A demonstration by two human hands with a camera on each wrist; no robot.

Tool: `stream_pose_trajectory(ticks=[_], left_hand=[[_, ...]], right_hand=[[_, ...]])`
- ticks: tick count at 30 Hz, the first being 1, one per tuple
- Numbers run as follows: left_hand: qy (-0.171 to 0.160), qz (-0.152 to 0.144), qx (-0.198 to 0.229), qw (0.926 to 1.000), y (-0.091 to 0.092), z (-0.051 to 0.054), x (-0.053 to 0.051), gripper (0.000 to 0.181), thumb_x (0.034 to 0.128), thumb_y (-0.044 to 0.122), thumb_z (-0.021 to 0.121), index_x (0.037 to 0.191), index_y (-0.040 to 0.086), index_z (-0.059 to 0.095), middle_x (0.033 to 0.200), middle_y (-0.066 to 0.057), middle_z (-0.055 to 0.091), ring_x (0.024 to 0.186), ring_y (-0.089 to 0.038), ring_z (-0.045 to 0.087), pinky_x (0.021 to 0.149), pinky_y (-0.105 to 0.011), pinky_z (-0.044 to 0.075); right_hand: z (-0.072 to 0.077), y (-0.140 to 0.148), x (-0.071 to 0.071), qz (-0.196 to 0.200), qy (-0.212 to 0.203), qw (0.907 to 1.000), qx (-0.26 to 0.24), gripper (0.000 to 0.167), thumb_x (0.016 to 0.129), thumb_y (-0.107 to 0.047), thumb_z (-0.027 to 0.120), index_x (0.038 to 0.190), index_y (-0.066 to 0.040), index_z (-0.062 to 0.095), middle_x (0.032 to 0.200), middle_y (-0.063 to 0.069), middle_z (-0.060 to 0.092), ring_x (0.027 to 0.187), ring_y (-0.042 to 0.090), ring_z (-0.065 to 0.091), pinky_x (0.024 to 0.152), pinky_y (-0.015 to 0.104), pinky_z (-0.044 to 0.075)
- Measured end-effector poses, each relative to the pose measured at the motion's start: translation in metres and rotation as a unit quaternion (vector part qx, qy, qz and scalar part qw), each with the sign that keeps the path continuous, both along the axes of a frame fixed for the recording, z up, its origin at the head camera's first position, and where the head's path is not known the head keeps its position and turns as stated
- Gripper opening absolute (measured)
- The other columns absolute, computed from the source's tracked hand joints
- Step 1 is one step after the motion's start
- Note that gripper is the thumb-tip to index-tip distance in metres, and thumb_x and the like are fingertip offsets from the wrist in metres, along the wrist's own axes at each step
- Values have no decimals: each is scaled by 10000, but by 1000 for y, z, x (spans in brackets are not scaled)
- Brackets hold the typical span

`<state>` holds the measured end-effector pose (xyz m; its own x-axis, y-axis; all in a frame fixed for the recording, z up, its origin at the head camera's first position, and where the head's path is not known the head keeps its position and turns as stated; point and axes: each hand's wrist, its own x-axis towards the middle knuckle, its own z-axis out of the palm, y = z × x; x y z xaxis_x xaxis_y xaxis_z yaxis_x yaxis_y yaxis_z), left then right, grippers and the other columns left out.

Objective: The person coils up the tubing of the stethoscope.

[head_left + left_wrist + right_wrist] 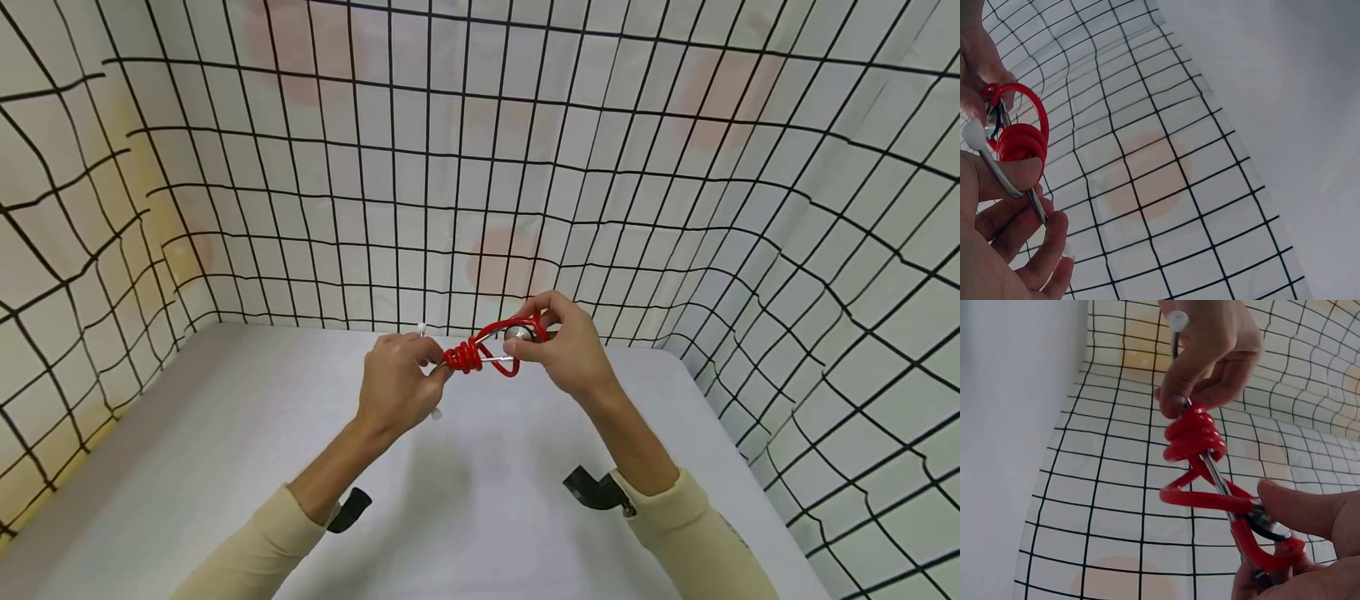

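Observation:
My left hand (401,379) pinches a thin metal rod close to a red cord (462,357), which is wound round the rod in several tight coils. White knobs, one plain in the right wrist view (1178,321), cap rod ends beside the left hand. To the right, my right hand (570,348) grips the looser red loops and a round silver piece (517,333), its thumb on or against that piece. In the right wrist view the bare metal rod (1215,472) runs from the coils towards the right fingers. Those fingers partly hide the far end.
Both hands are raised above a white tabletop (487,517). A black wire grid (465,158) stands along the back and both sides, with pale sheeting behind it. Black straps or mounts (596,490) stick out near the wrists, by the cream sleeves.

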<state>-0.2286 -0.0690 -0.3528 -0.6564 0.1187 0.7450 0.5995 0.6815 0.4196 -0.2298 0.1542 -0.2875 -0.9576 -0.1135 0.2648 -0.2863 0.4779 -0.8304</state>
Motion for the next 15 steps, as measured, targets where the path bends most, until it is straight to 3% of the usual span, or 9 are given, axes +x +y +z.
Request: stream_pose_trajectory(ticks=[4,10,15], left_hand=[[93,36,-165,9998,0,-2,0,70,783,19,765,725,58,770,691,-32,735,642,-182,662,907,-482,526],[281,147,-316,9990,0,-3,2,90,774,-5,765,711,58,767,685,-41,726,674,-208,675,895,-492,528],[247,145,-338,9990,-1,-4,2,82,787,10,761,720,56,771,685,-40,726,641,-191,657,898,-490,534]], right_hand=[[0,4,0,92,25,9991,404,418,806,-81,835,1152,-78,601,928,129,519,889,294,586,682,328,524],[-1,6,-2,101,85,9957,918,423,802,-131,851,1150,-54,624,823,114,528,777,258,511,606,318,463],[-2,1,0,16,142,9949,1001,386,819,-123,834,1144,-28,648,777,94,526,740,238,503,590,314,457]])
